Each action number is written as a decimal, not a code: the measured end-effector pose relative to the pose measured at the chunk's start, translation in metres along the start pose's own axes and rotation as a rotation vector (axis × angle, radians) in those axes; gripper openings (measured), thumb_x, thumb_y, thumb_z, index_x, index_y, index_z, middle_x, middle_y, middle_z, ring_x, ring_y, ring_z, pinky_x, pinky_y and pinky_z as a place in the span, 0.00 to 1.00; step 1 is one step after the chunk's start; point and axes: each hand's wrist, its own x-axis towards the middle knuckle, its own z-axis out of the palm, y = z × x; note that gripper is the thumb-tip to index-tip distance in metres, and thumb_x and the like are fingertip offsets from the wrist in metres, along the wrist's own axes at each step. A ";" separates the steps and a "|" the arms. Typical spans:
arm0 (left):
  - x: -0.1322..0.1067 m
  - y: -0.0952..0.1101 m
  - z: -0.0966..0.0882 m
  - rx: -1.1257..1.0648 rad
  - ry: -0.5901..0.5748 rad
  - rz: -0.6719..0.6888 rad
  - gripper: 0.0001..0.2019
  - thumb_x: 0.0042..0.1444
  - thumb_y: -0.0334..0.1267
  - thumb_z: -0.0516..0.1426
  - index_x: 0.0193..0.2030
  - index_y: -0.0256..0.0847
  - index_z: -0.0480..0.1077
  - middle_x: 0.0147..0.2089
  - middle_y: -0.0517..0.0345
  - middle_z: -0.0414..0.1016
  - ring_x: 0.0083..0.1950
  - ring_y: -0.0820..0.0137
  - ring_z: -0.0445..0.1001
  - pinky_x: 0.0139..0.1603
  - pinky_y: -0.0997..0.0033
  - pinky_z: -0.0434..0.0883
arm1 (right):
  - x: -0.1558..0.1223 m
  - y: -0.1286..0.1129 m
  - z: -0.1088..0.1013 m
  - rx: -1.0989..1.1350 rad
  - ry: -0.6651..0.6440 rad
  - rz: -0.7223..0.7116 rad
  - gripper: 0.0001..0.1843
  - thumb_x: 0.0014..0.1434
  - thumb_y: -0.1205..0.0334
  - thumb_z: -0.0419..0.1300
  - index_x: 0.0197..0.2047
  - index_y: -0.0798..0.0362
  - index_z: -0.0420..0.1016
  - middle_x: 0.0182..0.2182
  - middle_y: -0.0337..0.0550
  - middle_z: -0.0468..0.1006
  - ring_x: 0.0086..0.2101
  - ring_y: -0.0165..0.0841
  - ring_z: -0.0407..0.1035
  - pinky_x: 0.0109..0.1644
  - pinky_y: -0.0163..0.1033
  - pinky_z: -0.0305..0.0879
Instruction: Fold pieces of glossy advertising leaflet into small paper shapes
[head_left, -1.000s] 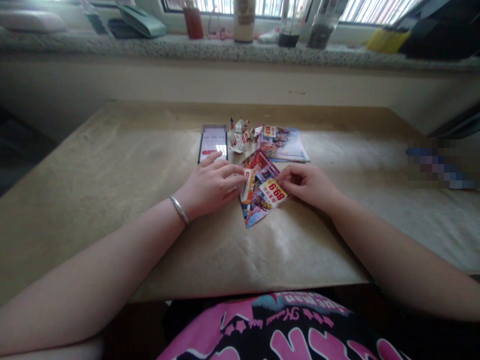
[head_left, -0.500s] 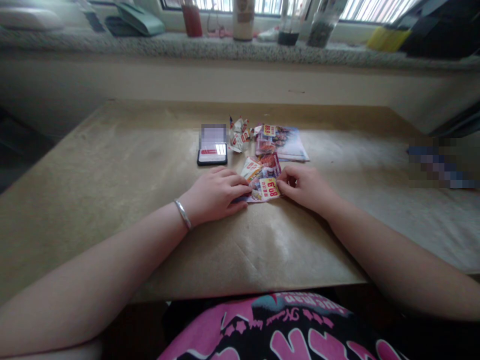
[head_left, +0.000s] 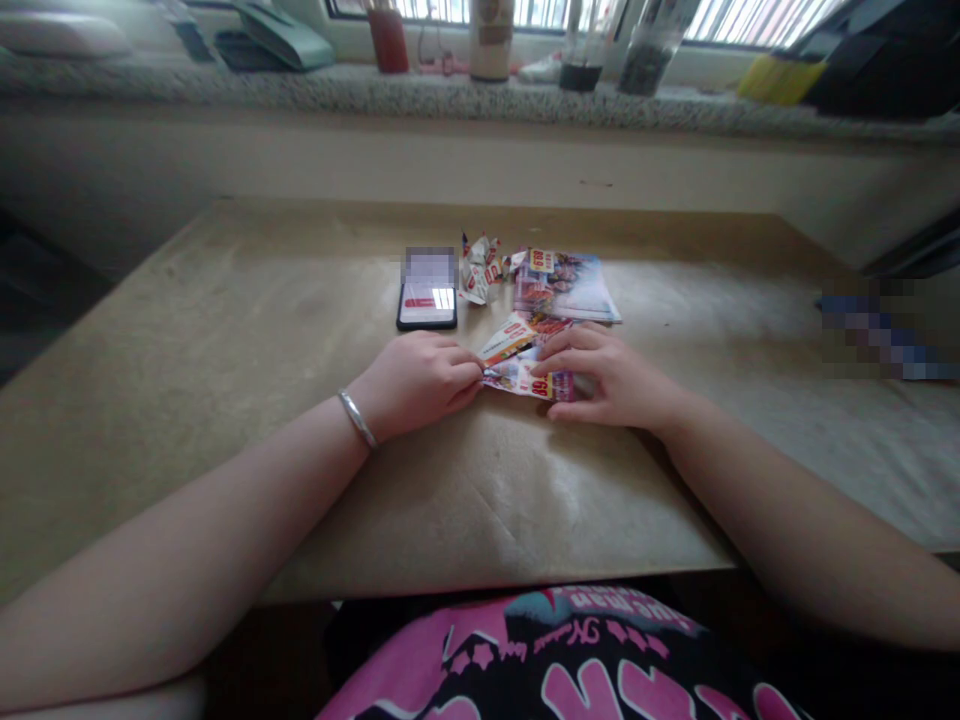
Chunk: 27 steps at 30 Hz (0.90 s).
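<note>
A colourful printed flyer sheet [head_left: 521, 360], folded into a small flat shape, lies on the brown paper-covered table [head_left: 225, 380] in front of me. My left hand [head_left: 420, 380], with a silver bracelet on its wrist, pinches the sheet's left tip with closed fingers. My right hand [head_left: 607, 375] lies over the sheet's right part, fingers pressed down on it. Just behind, a black phone [head_left: 427, 300] rests face up, several small folded paper pieces [head_left: 480, 270] sit in a cluster, and a stack of flat flyers [head_left: 566, 285] lies to their right.
A stone windowsill [head_left: 450, 95] runs along the back with jars, bottles and a green case on it. A blurred object [head_left: 889, 330] lies at the table's right side. My pink and black shirt [head_left: 570, 660] shows at the near edge.
The sheet has been folded from a wide open kite shape into a narrower, flatter piece. My right hand slid over it and my left hand closed on its left tip.
</note>
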 end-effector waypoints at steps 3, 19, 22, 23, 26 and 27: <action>-0.001 -0.003 0.002 -0.017 -0.002 -0.010 0.15 0.65 0.41 0.50 0.39 0.39 0.77 0.40 0.54 0.81 0.39 0.68 0.78 0.38 0.68 0.73 | 0.001 0.000 0.001 0.026 -0.039 -0.033 0.13 0.54 0.60 0.64 0.44 0.48 0.78 0.44 0.46 0.79 0.46 0.40 0.71 0.54 0.48 0.64; 0.000 -0.005 0.007 -0.147 -0.035 0.016 0.13 0.64 0.36 0.51 0.49 0.41 0.76 0.49 0.53 0.79 0.47 0.66 0.76 0.48 0.65 0.75 | 0.002 -0.007 0.002 0.081 -0.031 0.049 0.11 0.60 0.62 0.54 0.30 0.52 0.77 0.31 0.46 0.80 0.33 0.34 0.72 0.40 0.39 0.67; 0.000 -0.003 0.008 -0.185 -0.055 -0.005 0.14 0.64 0.36 0.52 0.51 0.42 0.75 0.50 0.52 0.78 0.49 0.66 0.75 0.50 0.65 0.74 | 0.001 -0.004 0.003 0.099 0.007 0.209 0.11 0.58 0.62 0.54 0.29 0.53 0.76 0.28 0.44 0.78 0.29 0.33 0.69 0.34 0.38 0.63; 0.000 -0.002 0.009 -0.199 -0.054 -0.012 0.14 0.64 0.36 0.52 0.51 0.42 0.75 0.50 0.52 0.78 0.49 0.66 0.75 0.50 0.65 0.74 | 0.002 -0.003 0.003 0.110 0.021 0.267 0.11 0.58 0.62 0.54 0.29 0.53 0.75 0.27 0.44 0.77 0.28 0.33 0.68 0.32 0.37 0.62; 0.001 0.001 0.010 -0.240 -0.037 -0.029 0.14 0.63 0.37 0.52 0.50 0.40 0.75 0.50 0.51 0.77 0.48 0.65 0.74 0.52 0.64 0.73 | 0.002 -0.001 0.006 0.151 0.052 0.408 0.11 0.57 0.60 0.53 0.28 0.54 0.74 0.24 0.42 0.74 0.25 0.32 0.65 0.29 0.37 0.58; 0.001 0.002 0.010 -0.252 -0.036 -0.037 0.13 0.63 0.36 0.53 0.50 0.39 0.75 0.49 0.50 0.77 0.48 0.65 0.74 0.52 0.64 0.73 | 0.002 -0.001 0.006 0.163 0.053 0.446 0.12 0.56 0.59 0.53 0.27 0.54 0.73 0.23 0.41 0.73 0.24 0.31 0.63 0.28 0.37 0.56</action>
